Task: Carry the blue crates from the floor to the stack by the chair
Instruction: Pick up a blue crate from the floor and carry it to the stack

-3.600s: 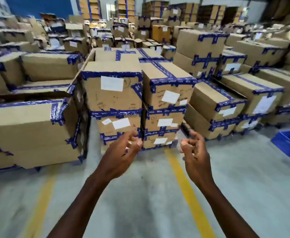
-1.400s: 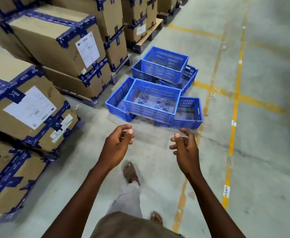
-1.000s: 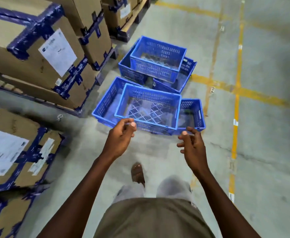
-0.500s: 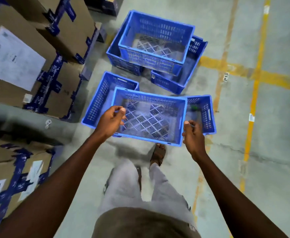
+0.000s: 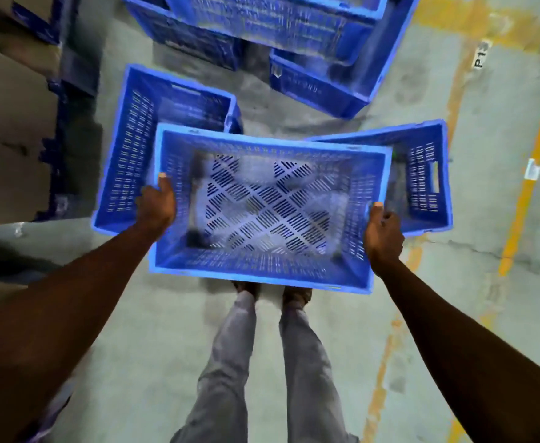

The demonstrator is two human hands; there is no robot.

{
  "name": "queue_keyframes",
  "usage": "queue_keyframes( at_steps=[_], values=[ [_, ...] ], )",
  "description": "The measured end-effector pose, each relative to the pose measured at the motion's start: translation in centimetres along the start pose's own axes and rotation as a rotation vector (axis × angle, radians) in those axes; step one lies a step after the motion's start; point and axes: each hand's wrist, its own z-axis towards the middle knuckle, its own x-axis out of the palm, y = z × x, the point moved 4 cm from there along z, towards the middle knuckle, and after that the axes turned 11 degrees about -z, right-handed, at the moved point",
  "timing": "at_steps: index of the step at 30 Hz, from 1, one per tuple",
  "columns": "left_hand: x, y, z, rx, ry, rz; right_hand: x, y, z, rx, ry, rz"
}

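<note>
An empty blue slatted crate [image 5: 262, 270] sits in front of my feet, its ends over two other blue crates: one at the left [image 5: 124, 145] and one at the right [image 5: 425, 174]. My left hand [image 5: 156, 206] grips the top crate's left rim with the thumb over the edge. My right hand [image 5: 383, 235] grips its right rim the same way. More blue crates [image 5: 313, 81] are piled just beyond, at the top of the view. The chair and the stack are out of view.
Taped cardboard boxes [image 5: 12, 139] on a pallet stand close at the left. The concrete floor [image 5: 486, 282] carries yellow lines at the right. My legs and sandalled feet are right below the crate.
I have walked from the cardboard stacks up to the crates and bent over them. Both hands, reaching half a second ago, now grip the top crate's two short rims.
</note>
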Motion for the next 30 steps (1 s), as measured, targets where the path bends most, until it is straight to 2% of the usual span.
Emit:
queue_keyframes(
  at_steps=[2, 4, 6, 9, 14, 20, 24, 27, 30],
  values=[
    [0.3, 1.1, 1.8, 0.018, 0.016, -0.097, 0.8, -0.2, 1.2, 0.038, -0.049, 0.02],
    [0.9, 2.5, 3.2, 0.022, 0.145, -0.323, 1.8, -0.8, 2.2, 0.051, -0.048, 0.065],
    [0.9, 4.0, 4.3, 0.007, 0.227, -0.46, 2.5, -0.9, 3.0, 0.068, 0.043, 0.158],
    [1.0, 3.4, 4.5, 0.02, 0.291, -0.485, 2.9, -1.6, 4.5, 0.067, 0.176, 0.28],
    [0.1, 1.4, 3.2, -0.08, 0.34, -0.465, -0.2, 2.1, 2.2, -0.019, 0.216, 0.286],
    [-12.1, -1.2, -5.4, -0.192, 0.48, -0.605, -12.3, 6.0, -7.7, -0.04, 0.38, 0.307],
    [-21.0, -1.7, -12.9, -0.195, 0.566, -0.715, -20.1, 7.9, -15.8, -0.101, 0.464, 0.345],
    [-25.8, -1.1, -18.7, -0.139, 0.513, -0.772, -24.0, 7.9, -20.2, -0.171, 0.439, 0.341],
    [-28.9, 0.4, -24.9, -0.08, 0.36, -0.838, -26.8, 7.2, -22.4, -0.25, 0.389, 0.334]
  ],
)
